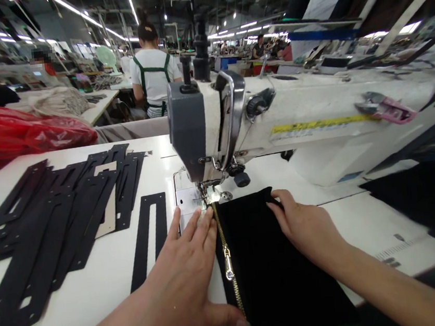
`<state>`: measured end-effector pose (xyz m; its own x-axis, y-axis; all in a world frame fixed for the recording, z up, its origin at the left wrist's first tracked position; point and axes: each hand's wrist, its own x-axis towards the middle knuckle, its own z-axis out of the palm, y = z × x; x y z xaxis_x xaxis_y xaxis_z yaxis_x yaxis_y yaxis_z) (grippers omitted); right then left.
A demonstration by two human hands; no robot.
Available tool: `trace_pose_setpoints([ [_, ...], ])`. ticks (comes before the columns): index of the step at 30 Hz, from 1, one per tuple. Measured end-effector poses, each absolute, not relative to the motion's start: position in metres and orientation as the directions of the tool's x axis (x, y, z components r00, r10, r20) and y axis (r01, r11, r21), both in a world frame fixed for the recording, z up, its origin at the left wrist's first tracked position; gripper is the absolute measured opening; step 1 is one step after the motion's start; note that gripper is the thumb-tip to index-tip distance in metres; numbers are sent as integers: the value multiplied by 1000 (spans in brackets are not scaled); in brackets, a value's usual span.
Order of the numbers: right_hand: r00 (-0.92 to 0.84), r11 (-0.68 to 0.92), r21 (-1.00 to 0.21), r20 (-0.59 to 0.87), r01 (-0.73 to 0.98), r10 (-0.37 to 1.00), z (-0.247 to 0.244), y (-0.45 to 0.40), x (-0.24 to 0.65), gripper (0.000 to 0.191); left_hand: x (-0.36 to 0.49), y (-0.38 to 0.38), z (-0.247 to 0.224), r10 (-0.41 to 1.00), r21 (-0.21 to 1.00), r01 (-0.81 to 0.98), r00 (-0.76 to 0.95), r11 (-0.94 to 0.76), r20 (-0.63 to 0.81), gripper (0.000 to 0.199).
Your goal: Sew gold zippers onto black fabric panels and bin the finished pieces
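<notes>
White tabletop (111, 264) bears, toward its near edge, rectangular black gold-zippered fabric (270, 267), right grip (306, 223) pinching one far corner, left grip (178, 280) spread, unclenched.

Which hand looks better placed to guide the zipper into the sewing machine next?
Probably the left hand: its fingers lie beside the zipper, near the sewing machine's head. The right hand pinches the black fabric, farther right.

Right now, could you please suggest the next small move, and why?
Probably ease the black fabric slightly forward under the sewing machine, keeping the gold zipper straight: its far end sits below the machine head, the left hand rests alongside it, and the right hand grips the fabric's far right corner.
</notes>
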<state>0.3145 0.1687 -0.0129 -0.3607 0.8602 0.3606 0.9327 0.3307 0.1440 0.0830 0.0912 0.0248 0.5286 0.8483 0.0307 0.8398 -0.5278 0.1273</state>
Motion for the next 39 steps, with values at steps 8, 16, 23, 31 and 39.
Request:
trace_pose_setpoints([
  [8, -724, 777, 50, 406, 627, 558, 9, 143, 279, 41, 83, 89, 26, 854, 129, 854, 515, -504, -69, 111],
  [16, -843, 925, -181, 382, 335, 380, 7, 128, 276, 33, 82, 86, 30, 863, 181, 860, 497, -476, -92, 113],
  [23, -843, 893, -365, 362, 264, 397, 16, 123, 264, 9, 80, 81, 30, 877, 258, 855, 478, -450, -57, 107],
  [31, -711, 867, -313, 496, 388, 498, -4, 131, 264, 29, 77, 79, 27, 877, 321, 834, 479, -449, -18, 110],
  [39, -794, 853, -100, 323, 512, 515, -7, 139, 265, 45, 25, 33, 42, 942, 58, 942, 326, -331, 84, 117],
])
